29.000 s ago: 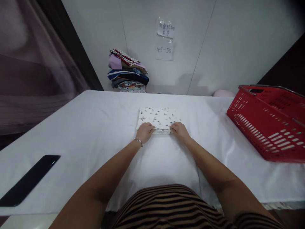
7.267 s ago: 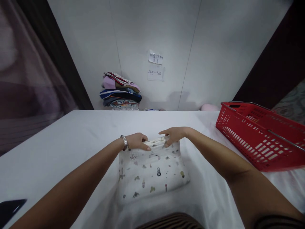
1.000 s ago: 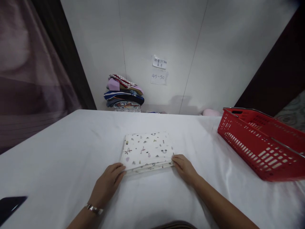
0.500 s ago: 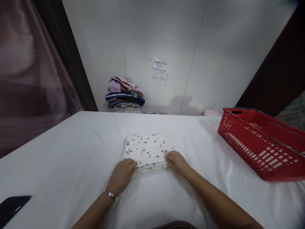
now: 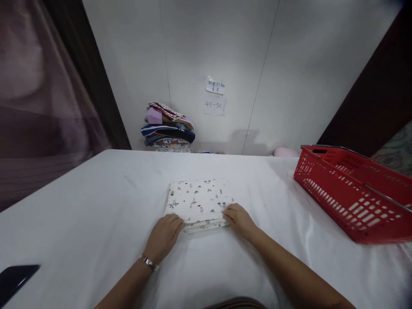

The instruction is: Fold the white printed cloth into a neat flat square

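Note:
A folded white cloth (image 5: 199, 197) with a small scattered print lies flat on the white-covered table (image 5: 106, 206). Its layered folds show along the near edge. My left hand (image 5: 165, 231), with a metal watch band (image 5: 149, 262) at the wrist, grips the near left corner, fingers on top and thumb at the edge. My right hand (image 5: 238, 219) pinches the near right corner the same way. Both hands are closed on the cloth, and the fingertips are partly hidden.
A red plastic basket (image 5: 341, 197) with metal handles stands at the right. Behind the table's far edge rises a stack of folded fabrics (image 5: 169, 128). Paper labels (image 5: 215, 105) hang on the wall. A dark flat object (image 5: 17, 281) lies at the near left.
Almost nothing differs. Both hands keep their places at the cloth's near corners, and the whole view has shifted very slightly.

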A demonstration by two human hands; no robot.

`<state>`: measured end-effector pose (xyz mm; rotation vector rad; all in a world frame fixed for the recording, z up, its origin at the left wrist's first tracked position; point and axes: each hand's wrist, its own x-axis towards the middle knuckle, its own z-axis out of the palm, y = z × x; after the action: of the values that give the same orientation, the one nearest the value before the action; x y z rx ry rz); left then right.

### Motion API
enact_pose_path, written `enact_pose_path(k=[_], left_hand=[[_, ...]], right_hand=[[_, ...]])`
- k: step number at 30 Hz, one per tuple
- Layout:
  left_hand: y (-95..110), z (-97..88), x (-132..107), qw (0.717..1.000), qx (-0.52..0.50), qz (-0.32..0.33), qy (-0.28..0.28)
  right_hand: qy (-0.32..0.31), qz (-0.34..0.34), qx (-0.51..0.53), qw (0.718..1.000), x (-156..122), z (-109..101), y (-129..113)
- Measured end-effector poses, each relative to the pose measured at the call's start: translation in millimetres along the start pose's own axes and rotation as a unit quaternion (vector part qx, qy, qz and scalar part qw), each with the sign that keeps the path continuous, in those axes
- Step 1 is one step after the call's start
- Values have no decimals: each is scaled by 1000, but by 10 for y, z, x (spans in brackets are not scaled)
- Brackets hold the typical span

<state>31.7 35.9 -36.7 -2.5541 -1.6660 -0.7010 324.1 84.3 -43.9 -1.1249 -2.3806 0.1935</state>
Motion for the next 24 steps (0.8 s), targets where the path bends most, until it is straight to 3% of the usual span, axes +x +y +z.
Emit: enact_pose_path(k=[12, 18, 24], left_hand=[[-63, 16, -107, 998, -6, 34, 57], [-59, 12, -94, 1000, 6, 25, 18], [-36, 3, -93, 1000, -10, 12, 27]], right_hand=[[20, -6, 15, 1000, -43, -6, -69], [25, -15, 24, 999, -68, 70, -65], [35, -23, 31, 999, -68, 48, -63]])
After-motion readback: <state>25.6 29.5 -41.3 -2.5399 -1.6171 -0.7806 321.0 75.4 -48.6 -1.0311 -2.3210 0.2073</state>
